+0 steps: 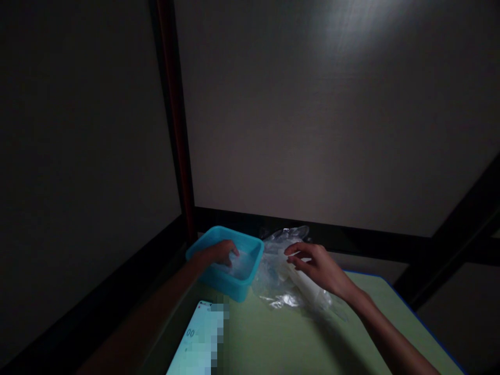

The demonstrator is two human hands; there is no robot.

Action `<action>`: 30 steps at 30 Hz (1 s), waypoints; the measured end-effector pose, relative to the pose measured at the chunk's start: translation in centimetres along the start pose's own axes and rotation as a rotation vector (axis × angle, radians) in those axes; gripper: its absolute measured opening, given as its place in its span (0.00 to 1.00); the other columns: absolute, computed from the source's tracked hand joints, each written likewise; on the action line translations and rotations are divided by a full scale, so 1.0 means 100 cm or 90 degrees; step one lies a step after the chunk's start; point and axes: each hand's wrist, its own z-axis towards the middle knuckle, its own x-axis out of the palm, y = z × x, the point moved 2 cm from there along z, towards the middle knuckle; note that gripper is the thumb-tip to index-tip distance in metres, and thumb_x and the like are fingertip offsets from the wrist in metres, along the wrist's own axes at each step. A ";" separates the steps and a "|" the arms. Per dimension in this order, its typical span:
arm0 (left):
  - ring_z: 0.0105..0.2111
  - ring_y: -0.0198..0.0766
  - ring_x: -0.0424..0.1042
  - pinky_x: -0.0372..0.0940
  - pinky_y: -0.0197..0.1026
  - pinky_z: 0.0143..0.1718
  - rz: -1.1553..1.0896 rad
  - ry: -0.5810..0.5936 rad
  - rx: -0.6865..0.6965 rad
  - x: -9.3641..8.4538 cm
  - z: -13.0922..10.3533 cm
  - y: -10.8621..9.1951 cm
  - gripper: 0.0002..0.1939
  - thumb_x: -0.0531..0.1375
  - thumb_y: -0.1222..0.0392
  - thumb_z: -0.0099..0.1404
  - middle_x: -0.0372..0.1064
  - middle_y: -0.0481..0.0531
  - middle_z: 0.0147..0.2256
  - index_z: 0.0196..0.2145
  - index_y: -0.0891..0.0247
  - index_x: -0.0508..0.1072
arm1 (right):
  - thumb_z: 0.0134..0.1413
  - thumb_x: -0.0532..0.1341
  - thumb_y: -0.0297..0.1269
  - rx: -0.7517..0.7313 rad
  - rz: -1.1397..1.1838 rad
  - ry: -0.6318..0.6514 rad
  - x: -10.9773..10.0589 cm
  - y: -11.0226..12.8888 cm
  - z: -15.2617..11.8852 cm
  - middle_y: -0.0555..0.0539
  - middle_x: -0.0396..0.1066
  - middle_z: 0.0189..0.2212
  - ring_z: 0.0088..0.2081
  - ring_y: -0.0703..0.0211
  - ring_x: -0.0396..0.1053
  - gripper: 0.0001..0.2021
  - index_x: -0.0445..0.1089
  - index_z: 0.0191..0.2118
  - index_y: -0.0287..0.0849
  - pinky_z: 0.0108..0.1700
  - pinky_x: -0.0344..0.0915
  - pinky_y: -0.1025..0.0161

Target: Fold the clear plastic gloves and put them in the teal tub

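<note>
Two half-open hands (223, 252), one in basin (230, 285)

Tub (232, 289), rear L of table (273, 338), w/ plastic wrap (242, 263) in it. Plastic bag (269, 281) immed. R of tub; bundle (304, 284) in or on bag (unclear). Phone (197, 338) on table, front L, before tub. Post (174, 104) behind tub, L; wall panel (312, 130) at back, R of post.

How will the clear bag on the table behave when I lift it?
The bag will probably be floppy, as it lies crumpled and looks thin enough to see through. Its glossy highlights suggest it may feel slippery. Its weight is harder to judge: something pale shows in or under it.
</note>
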 end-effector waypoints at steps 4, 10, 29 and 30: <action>0.43 0.43 0.68 0.65 0.50 0.42 0.162 0.084 0.041 -0.002 -0.005 -0.008 0.14 0.57 0.58 0.65 0.65 0.55 0.47 0.47 0.65 0.66 | 0.50 0.56 0.35 -0.006 -0.026 0.010 -0.002 -0.001 -0.010 0.43 0.74 0.32 0.32 0.54 0.72 0.08 0.72 0.33 0.40 0.30 0.69 0.61; 0.44 0.45 0.68 0.65 0.51 0.43 0.324 0.116 0.117 0.000 -0.010 -0.023 0.14 0.56 0.57 0.65 0.64 0.55 0.47 0.48 0.65 0.66 | 0.52 0.55 0.34 -0.008 -0.077 0.021 -0.002 -0.006 -0.017 0.43 0.74 0.31 0.30 0.55 0.72 0.09 0.72 0.34 0.40 0.30 0.68 0.60; 0.46 0.42 0.67 0.61 0.41 0.48 0.356 0.197 0.122 0.005 -0.006 -0.011 0.14 0.55 0.74 0.59 0.69 0.56 0.45 0.43 0.66 0.70 | 0.57 0.58 0.33 -0.023 -0.355 0.354 0.082 0.029 0.097 0.46 0.69 0.42 0.41 0.57 0.69 0.09 0.67 0.43 0.37 0.42 0.67 0.57; 0.46 0.43 0.67 0.62 0.41 0.48 0.346 0.206 0.121 0.005 -0.005 -0.010 0.15 0.55 0.74 0.59 0.69 0.56 0.45 0.44 0.66 0.70 | 0.57 0.58 0.36 -0.003 -0.377 0.378 0.087 0.028 0.102 0.45 0.67 0.44 0.42 0.56 0.68 0.12 0.66 0.46 0.38 0.42 0.67 0.55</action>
